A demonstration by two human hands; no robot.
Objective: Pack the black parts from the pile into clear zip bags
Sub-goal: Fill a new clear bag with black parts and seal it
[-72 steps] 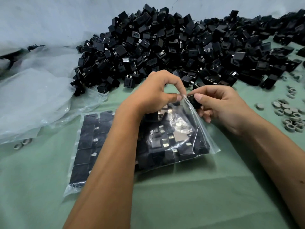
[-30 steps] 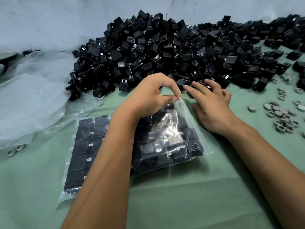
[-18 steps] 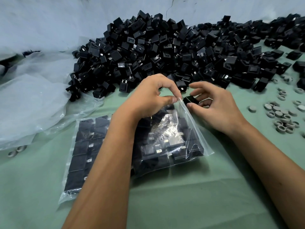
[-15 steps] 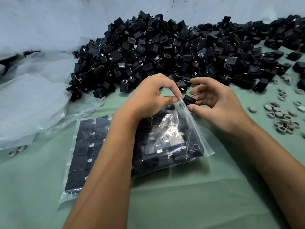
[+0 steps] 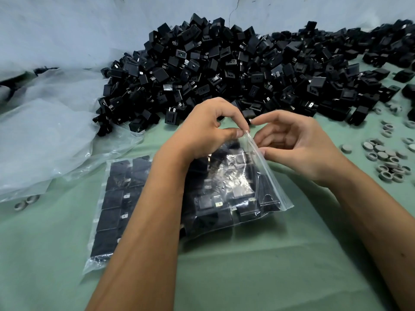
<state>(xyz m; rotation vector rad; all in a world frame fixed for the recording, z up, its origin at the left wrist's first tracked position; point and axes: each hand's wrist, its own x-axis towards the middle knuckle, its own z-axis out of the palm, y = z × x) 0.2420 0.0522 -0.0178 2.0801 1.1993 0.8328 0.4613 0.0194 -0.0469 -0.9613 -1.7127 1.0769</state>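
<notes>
The left hand [image 5: 208, 129] is pinching the upper corner of the clear zip bag's [image 5: 265, 191] open mouth between thumb and forefinger, lifting that edge off the green table [image 5: 247, 265]; its other fingers are curling loosely above. The right hand [image 5: 298, 144] is hovering just at 3 o'clock of that pinch, fingers half curled and spread, the thumb tip touching the bag's zip edge and the forefinger reaching toward the left forefinger. Whether it is carrying a part inside the curl I cannot tell; none is showing. The bag is lying at the centre of the view, partly under the left forearm, and black parts are sitting packed inside it, below and at 6 o'clock of both sets of fingertips. A second filled bag [image 5: 116, 198] is lying flat at 9 o'clock of the first, touching it. The pile of black parts [image 5: 224, 70] is spreading across 12 o'clock, its nearest pieces just beyond the fingertips. Loose clear plastic sheeting [image 5: 45, 135] is bunching at 9 to 10 o'clock, and small grey rings [image 5: 388, 162] are lying scattered at 3 o'clock.
</notes>
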